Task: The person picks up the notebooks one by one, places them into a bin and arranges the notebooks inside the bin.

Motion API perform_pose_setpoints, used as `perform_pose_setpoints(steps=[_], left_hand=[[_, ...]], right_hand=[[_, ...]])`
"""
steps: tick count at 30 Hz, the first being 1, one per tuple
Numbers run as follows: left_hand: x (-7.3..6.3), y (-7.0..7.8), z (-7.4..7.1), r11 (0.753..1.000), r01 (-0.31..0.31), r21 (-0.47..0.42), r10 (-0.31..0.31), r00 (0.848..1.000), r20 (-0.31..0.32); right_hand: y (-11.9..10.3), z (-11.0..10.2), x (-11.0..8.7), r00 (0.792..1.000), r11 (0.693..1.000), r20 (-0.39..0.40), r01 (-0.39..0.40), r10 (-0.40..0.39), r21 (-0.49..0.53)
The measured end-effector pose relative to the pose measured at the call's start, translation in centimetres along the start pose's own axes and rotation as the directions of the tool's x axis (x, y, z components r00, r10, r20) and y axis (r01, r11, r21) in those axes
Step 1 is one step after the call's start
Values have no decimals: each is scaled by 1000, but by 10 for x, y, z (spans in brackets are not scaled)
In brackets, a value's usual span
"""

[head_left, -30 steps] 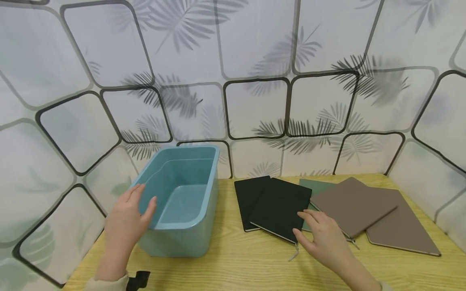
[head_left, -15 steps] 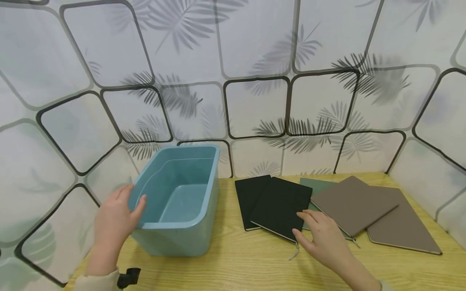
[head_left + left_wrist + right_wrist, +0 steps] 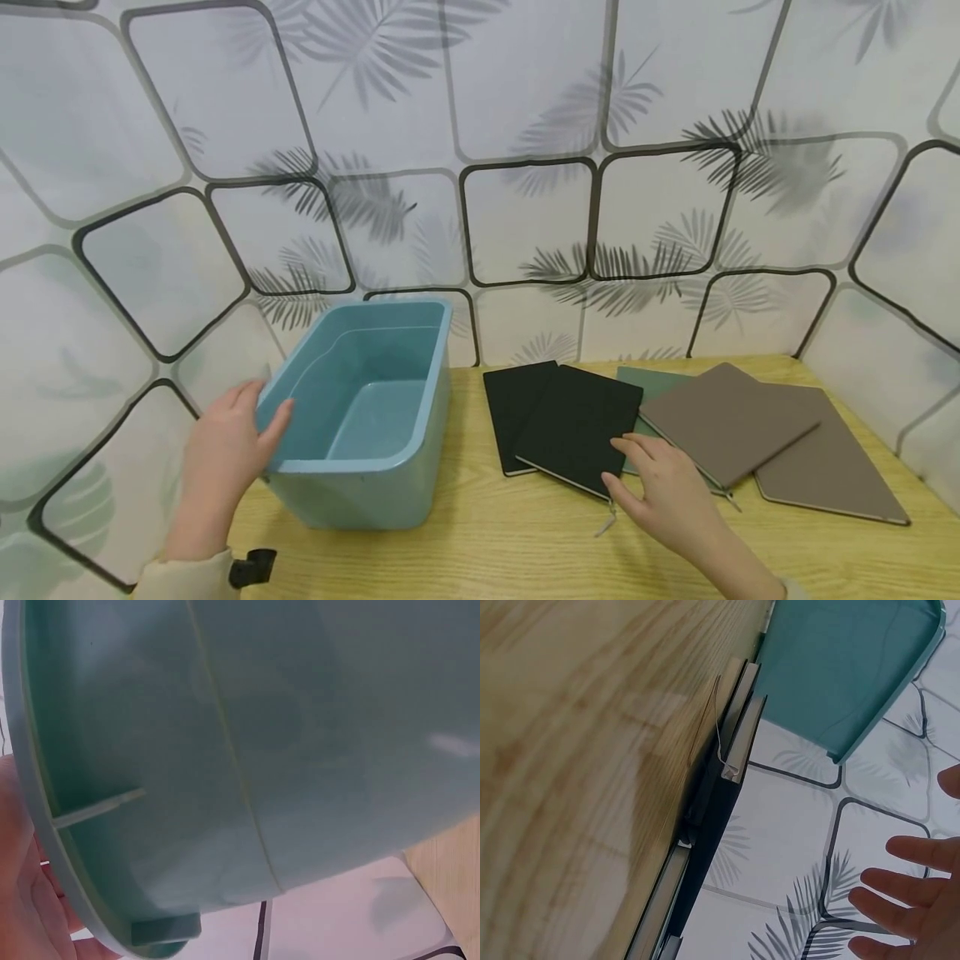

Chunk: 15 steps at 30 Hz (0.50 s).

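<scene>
On the left stands a light blue plastic bin point(image 3: 420, 433), nothing visible inside it. My left hand point(image 3: 228, 437) is at the bin's near-left corner, fingers along the outer side and thumb over the opening. The left wrist view shows the bin's outer wall point(image 3: 300, 750) with the fingers point(image 3: 52, 900) loosely extended just past the rim. My right hand point(image 3: 667, 492) hovers beside the top black notebook point(image 3: 581, 429), fingers spread; they point(image 3: 907, 889) hold nothing in the right wrist view. Another black notebook point(image 3: 513, 404) lies partly under the first.
A green notebook point(image 3: 648, 382) lies partly covered to the right of the black ones. Two brown notebooks overlap farther right, the upper one point(image 3: 723, 425) across the lower one point(image 3: 832, 467). All lie on a wooden table point(image 3: 510, 550) before a patterned wall point(image 3: 525, 225).
My left hand has moved left and slightly down, from over the bin's near opening to its left corner. The right hand, bin and notebooks stay where they were.
</scene>
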<state>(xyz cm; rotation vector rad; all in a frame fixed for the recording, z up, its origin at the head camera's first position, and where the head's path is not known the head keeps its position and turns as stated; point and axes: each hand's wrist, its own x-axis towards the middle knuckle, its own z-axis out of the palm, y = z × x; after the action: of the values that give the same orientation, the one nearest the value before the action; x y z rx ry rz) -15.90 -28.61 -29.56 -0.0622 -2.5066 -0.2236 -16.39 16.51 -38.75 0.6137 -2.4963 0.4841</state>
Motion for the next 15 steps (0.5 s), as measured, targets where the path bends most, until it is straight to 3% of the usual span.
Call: perform_pose_setpoints(steps=[8,15], left_hand=[[2,-10,-2,992,130,4,-129,983,126],[3,-17,-3,980,199,-23,-190,959,210]], right_hand=[[0,0,0,1000,1000,16,-17,17,-9],[0,0,0,1000,1000,6,-15,15,-10]])
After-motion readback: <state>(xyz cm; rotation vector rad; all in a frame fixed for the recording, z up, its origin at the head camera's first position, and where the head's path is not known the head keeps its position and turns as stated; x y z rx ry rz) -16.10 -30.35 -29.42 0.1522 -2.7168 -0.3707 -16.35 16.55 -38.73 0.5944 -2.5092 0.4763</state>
